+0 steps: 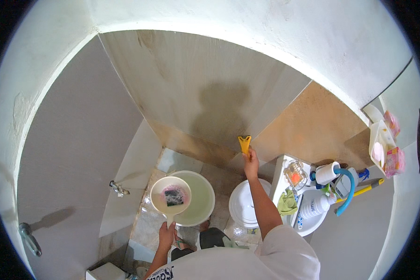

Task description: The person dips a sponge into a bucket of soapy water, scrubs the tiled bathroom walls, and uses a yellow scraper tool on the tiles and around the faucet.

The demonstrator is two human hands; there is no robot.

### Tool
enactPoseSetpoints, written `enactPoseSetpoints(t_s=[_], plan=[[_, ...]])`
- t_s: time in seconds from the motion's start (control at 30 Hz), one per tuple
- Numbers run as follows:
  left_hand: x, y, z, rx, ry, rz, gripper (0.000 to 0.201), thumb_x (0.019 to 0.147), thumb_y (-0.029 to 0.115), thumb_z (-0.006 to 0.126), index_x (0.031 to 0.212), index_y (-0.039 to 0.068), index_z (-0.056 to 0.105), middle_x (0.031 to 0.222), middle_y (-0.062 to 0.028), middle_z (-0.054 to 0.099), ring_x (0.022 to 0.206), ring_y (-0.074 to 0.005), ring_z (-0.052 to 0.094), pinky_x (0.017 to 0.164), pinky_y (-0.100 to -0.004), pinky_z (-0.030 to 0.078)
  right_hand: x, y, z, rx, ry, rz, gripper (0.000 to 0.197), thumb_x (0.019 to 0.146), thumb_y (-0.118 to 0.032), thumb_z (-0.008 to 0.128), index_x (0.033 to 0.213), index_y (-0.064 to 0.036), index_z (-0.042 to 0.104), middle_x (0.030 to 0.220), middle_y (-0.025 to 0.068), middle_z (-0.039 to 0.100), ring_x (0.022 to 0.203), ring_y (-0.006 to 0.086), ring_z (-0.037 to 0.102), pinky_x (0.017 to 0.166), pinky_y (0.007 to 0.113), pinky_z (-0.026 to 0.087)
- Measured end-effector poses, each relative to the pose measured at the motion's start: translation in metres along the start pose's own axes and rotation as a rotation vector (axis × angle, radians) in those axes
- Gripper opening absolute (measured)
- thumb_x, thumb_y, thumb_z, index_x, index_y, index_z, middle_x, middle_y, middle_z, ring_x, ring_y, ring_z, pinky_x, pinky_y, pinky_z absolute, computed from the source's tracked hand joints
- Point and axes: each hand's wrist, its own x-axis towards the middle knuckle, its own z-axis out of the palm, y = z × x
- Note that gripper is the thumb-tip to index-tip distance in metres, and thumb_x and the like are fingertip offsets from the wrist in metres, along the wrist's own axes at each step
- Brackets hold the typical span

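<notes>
My right hand (251, 164) is closed around the handle of a yellow scraper (244, 143), out at arm's length. The scraper's wide head is at the lower part of the tiled wall (182, 88); I cannot tell whether its edge touches. Low on the left, my left hand (167, 234) grips the handle of a cream water dipper (170, 217). Inside the dipper, a dark green sponge (175, 198) sits in pinkish, foamy water. The dipper is over the left side of a pale round basin (213, 198) with greenish water, hiding part of it.
A white lidded bucket (238, 205) stands right of the basin. Beside it, a sink (308, 229) holds a large plastic bottle (315, 204) and a green cloth (287, 203). A blue tube (351, 184) arches there. Left are a tap (120, 188) and a metal handle (30, 239).
</notes>
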Motion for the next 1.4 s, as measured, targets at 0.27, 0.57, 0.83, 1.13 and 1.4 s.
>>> enactPoseSetpoints(t_s=[0.27,0.57,0.83,1.13,1.4], plan=[[0.003,-0.007,-0.002,0.009,0.002,-0.042,0.02,0.086,0.021,0.053,0.09,0.002,0.047,0.055,-0.0046,0.047,0.038,-0.0133,0.042,0.033,-0.0265,0.035,-0.01,-0.026,-0.005,-0.23,-0.052,-0.118,0.028,0.081,-0.018,0.058,0.105,-0.0022,0.056,0.09,0.0152,0.06,0.082,0.027,0.058,0.074,0.035,0.044],[0.009,-0.018,-0.005,0.06,-0.001,-0.001,0.024,0.085,0.025,0.056,0.086,0.003,0.048,0.055,-0.0043,0.048,0.04,-0.0124,0.045,0.036,-0.0263,0.037,-0.011,-0.049,-0.009,-0.624,0.009,-0.27,0.032,0.082,-0.023,0.056,0.111,-0.0104,0.055,0.085,0.0164,0.058,0.078,0.0349,0.057,0.067,0.042,0.045],[0.007,-0.007,-0.012,-0.016,0.012,-0.01,0.02,0.086,0.021,0.054,0.084,0.002,0.048,0.054,-0.0031,0.047,0.04,-0.0117,0.044,0.035,-0.0262,0.037,-0.017,-0.049,-0.006,-0.613,-0.072,0.013,0.036,0.083,-0.024,0.054,0.118,-0.0163,0.052,0.094,0.017,0.06,0.085,0.0339,0.058,0.071,0.042,0.047],[0.007,-0.008,-0.021,-0.013,0.053,-0.024,0.021,0.086,0.021,0.053,0.081,0.001,0.047,0.05,-0.0045,0.045,0.036,-0.0124,0.043,0.033,-0.0273,0.035,-0.019,-0.041,-0.005,-0.548,-0.013,-0.028,0.036,0.082,-0.027,0.056,0.115,-0.0132,0.054,0.094,0.0179,0.06,0.084,0.0321,0.059,0.071,0.038,0.046],[0.006,-0.017,-0.023,-0.019,0.046,-0.023,0.019,0.086,0.02,0.053,0.083,0.002,0.047,0.051,-0.004,0.046,0.037,-0.0123,0.043,0.033,-0.027,0.035,-0.011,-0.043,-0.005,-0.609,-0.089,-0.082,0.037,0.083,-0.027,0.055,0.118,-0.0151,0.053,0.096,0.0166,0.06,0.086,0.0325,0.058,0.071,0.04,0.045]])
